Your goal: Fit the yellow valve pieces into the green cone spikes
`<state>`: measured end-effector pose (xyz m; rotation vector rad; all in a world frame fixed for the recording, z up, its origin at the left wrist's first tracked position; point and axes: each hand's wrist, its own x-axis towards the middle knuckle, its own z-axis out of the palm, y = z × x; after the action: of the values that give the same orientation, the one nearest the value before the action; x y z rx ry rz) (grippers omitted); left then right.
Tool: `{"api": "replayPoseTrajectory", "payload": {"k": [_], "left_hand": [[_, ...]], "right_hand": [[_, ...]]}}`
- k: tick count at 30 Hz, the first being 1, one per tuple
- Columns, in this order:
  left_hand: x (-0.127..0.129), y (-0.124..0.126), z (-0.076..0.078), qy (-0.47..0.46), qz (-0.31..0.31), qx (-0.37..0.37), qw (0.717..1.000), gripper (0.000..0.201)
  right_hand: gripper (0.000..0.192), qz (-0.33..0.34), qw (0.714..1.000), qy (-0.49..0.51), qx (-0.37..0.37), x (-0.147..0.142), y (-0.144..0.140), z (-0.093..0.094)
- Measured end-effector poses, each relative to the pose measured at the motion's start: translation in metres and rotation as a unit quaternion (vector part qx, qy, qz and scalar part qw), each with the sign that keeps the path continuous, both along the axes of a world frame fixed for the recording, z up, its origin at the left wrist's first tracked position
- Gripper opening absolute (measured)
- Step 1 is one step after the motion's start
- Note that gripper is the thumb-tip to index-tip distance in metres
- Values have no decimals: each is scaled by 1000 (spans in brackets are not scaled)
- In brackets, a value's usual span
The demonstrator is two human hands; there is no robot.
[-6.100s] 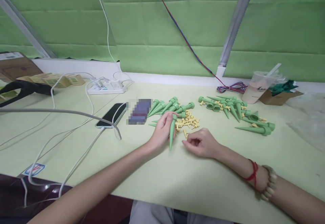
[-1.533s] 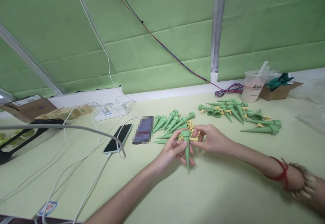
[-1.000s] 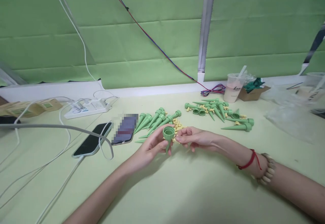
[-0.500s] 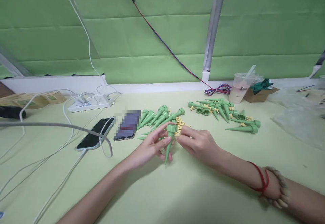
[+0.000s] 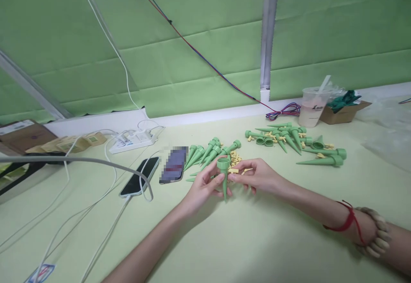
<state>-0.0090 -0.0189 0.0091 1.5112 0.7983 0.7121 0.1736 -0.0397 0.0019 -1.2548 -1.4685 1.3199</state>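
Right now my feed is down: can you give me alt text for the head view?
The left hand holds a green spike upright, point down, while the right hand pinches a small yellow piece against its side. Behind them on the table lie a row of green spikes, a pile of yellow pieces and two phones.

Single head-worn view, looking forward and down from the near edge across the pale green tabletop toward the far green curtain wall, tilted slightly, close over the hands at centre, with forearms entering from below.
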Motion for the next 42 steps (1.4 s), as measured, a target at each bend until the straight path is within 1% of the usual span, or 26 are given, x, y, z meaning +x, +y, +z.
{"api": "replayPoseTrajectory", "payload": {"k": [1,3,4,6,8,9,10,11,12,14,16,18,20,24,28,30,31,33,34,35,36,37,38,39,40,42], "left_hand": [[0,0,-1,2,-5,-3,1000,60],[-1,1,-3,10,-20,-11,1000,59],[-1,2,-3,13,-27,-13,999,57],[-2,2,-5,14,-40,-16,999,55],[-1,2,-5,8,-46,-19,999,53],[-1,1,-5,3,-48,-20,999,53],[-1,1,-5,-3,-47,-21,999,53],[-1,2,-5,-9,-45,-21,999,53],[0,2,-6,-16,-42,-22,999,54],[0,3,-6,-31,-31,-23,999,56],[0,3,-6,-39,-23,-22,999,58],[0,3,-5,-37,-20,-16,999,59],[1,3,-5,-33,-18,-6,999,59],[0,2,-3,-15,-15,24,999,59],[-1,2,-2,10,-30,46,998,61],[-1,2,-1,14,-35,46,998,61],[-1,2,-1,13,-35,43,998,62],[0,1,-3,7,-27,36,999,62],[0,1,-4,2,-22,32,999,63],[0,2,-5,-1,-17,28,999,63],[0,2,-6,-4,-13,24,1000,64],[0,3,-7,-6,-8,21,1000,64],[0,3,-9,-8,-4,21,1000,65],[0,4,-9,-10,-1,22,1000,65],[0,4,-10,-12,1,25,1000,66],[-1,5,-10,-16,4,33,999,66]], "right_hand": [[35,-14,999,-17,28,0,-1,-1],[23,-36,988,-80,125,0,-3,-4],[16,-44,974,-123,188,1,-4,-5],[12,-48,927,-212,305,2,-6,-6],[17,-46,886,-275,369,4,-7,-6],[17,-47,881,-288,374,5,-6,-5],[15,-50,888,-283,358,5,-5,-4],[12,-51,908,-263,323,6,-4,-1],[12,-45,934,-229,271,6,-3,2],[24,-8,980,-140,144,6,-1,9],[37,25,997,-65,44,6,0,14],[46,31,999,-24,3,7,0,17],[48,48,999,-4,-11,8,0,18],[40,92,995,30,-39,11,1,17],[34,73,992,77,-69,9,2,13],[32,38,994,84,-57,5,0,10],[30,18,997,73,-27,4,-1,8],[25,-3,995,4,104,2,-2,3],[22,-5,981,-50,190,2,-3,2],[21,-6,956,-105,274,3,-3,0],[22,-6,927,-152,342,4,-3,-1],[22,-4,906,-182,383,5,-2,-2],[20,-3,899,-193,393,6,-2,-2],[14,-8,909,-186,374,7,-1,-2],[10,-13,929,-166,331,7,0,0],[36,-14,974,-106,197,7,2,3]]}}
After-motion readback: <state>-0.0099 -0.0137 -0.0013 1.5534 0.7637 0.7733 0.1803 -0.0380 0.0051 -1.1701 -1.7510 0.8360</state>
